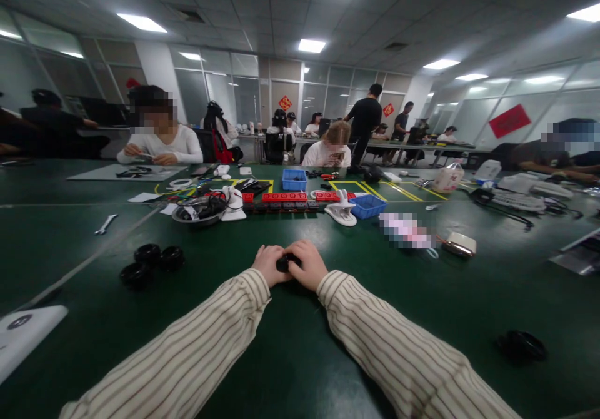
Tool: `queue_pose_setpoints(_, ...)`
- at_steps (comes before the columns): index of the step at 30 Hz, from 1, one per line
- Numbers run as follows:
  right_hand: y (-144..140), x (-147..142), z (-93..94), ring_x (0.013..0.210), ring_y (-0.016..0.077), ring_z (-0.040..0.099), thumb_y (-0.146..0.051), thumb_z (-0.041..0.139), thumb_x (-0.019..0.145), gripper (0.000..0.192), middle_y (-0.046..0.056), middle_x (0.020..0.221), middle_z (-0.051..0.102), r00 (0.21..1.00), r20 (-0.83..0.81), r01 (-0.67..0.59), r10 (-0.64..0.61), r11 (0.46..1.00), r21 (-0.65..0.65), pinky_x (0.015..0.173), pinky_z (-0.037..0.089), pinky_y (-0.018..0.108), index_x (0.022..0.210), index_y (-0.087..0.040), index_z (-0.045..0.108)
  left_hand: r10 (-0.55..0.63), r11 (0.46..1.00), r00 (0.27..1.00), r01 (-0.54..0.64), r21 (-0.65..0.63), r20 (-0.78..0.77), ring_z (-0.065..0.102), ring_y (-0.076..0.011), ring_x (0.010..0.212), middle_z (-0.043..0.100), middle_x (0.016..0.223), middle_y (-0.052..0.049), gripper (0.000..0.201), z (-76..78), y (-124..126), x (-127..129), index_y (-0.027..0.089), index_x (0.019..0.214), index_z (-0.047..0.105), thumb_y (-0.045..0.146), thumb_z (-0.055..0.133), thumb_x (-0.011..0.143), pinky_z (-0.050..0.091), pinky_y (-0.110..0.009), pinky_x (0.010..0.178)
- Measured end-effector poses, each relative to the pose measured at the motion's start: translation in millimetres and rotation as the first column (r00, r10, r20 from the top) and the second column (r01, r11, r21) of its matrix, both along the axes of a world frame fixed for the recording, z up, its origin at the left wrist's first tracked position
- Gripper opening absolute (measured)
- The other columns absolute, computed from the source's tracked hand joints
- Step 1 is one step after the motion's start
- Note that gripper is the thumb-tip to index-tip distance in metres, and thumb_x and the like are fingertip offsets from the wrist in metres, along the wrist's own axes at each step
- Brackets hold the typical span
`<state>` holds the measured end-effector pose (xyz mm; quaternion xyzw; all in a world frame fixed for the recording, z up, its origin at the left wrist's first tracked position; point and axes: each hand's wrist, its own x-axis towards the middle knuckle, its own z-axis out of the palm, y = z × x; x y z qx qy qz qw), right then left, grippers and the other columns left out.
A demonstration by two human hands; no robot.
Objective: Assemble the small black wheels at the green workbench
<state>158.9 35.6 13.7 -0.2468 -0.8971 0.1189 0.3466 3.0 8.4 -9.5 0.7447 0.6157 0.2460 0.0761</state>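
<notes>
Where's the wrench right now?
The wrench lies on the green table at the left of the head view, beyond the three black wheels and left of the metal bowl.

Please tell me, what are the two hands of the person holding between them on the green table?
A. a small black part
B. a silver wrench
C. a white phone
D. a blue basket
A: the left hand and right hand meet around a small black part; the wrench and blue basket lie untouched farther off on the table.
</notes>
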Motion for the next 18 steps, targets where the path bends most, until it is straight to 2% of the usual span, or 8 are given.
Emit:
queue_pose_setpoints(4, -6, 2, 5.4, 0.093, 0.0168, 0.047, -0.008, 0.043, 0.066, 0.025, 0.001, 0.088, 0.060, 0.988, 0.015, -0.154, 0.154, 0.987, 0.045, 0.089, 0.032, 0.032, 0.082, -0.016, 0.060, -0.169, 0.985, 0.986, 0.169, -0.032, -0.009, 0.053, -0.0229, 0.099, 0.060, 0.099, -0.002, 0.037, -2.2, 5, -11, 0.021, 0.086, 0.065, 0.031, 0.078, 0.053, 0.037, -0.034, 0.093)
queue_pose_setpoints(7, -11, 0, 6.6, 0.094, 0.0175, 0.047, -0.010, 0.041, 0.067, 0.019, 0.001, 0.083, 0.060, 0.975, 0.017, -0.222, 0.222, 0.973, 0.063, 0.090, 0.032, 0.033, 0.074, -0.016, 0.058, -0.225, 0.973, 0.974, 0.223, -0.053, -0.022, 0.052, -0.0242, 0.100, 0.060, 0.100, -0.002, 0.033, -4.4, 8, -17, 0.020, 0.078, 0.066, 0.032, 0.079, 0.051, 0.037, -0.034, 0.094)
queue_pose_setpoints(10, -13, -1, 6.6, 0.094, 0.0181, 0.047, -0.017, 0.042, 0.073, 0.016, 0.003, 0.087, 0.059, 0.966, -0.021, -0.255, 0.257, 0.964, 0.070, 0.090, 0.033, 0.034, 0.079, -0.016, 0.057, -0.228, 0.972, 0.973, 0.225, -0.066, -0.039, 0.052, -0.0269, 0.100, 0.059, 0.102, -0.005, 0.043, -5.4, 10, -18, 0.018, 0.087, 0.065, 0.036, 0.079, 0.050, 0.037, -0.037, 0.094)
queue_pose_setpoints(14, -12, -2, 5.3, 0.095, 0.0196, 0.046, -0.033, 0.045, 0.081, 0.024, 0.007, 0.098, 0.055, 0.980, -0.066, -0.184, 0.188, 0.981, 0.056, 0.090, 0.033, 0.036, 0.093, -0.015, 0.055, -0.218, 0.974, 0.975, 0.215, -0.065, -0.047, 0.050, -0.0286, 0.100, 0.057, 0.104, -0.007, 0.057, -3.1, 6, -14, 0.019, 0.099, 0.061, 0.043, 0.077, 0.050, 0.037, -0.042, 0.092)
queue_pose_setpoints(18, -8, -2, 2.1, 0.095, 0.0209, 0.044, -0.040, 0.045, 0.082, 0.030, 0.008, 0.099, 0.052, 0.996, -0.069, -0.057, 0.060, 0.998, 0.040, 0.088, 0.034, 0.037, 0.096, -0.014, 0.054, -0.141, 0.989, 0.990, 0.140, -0.055, -0.019, 0.045, -0.0317, 0.108, 0.052, 0.113, -0.009, 0.063, 0.5, -4, -4, 0.019, 0.107, 0.053, 0.046, 0.074, 0.054, 0.023, -0.057, 0.099)
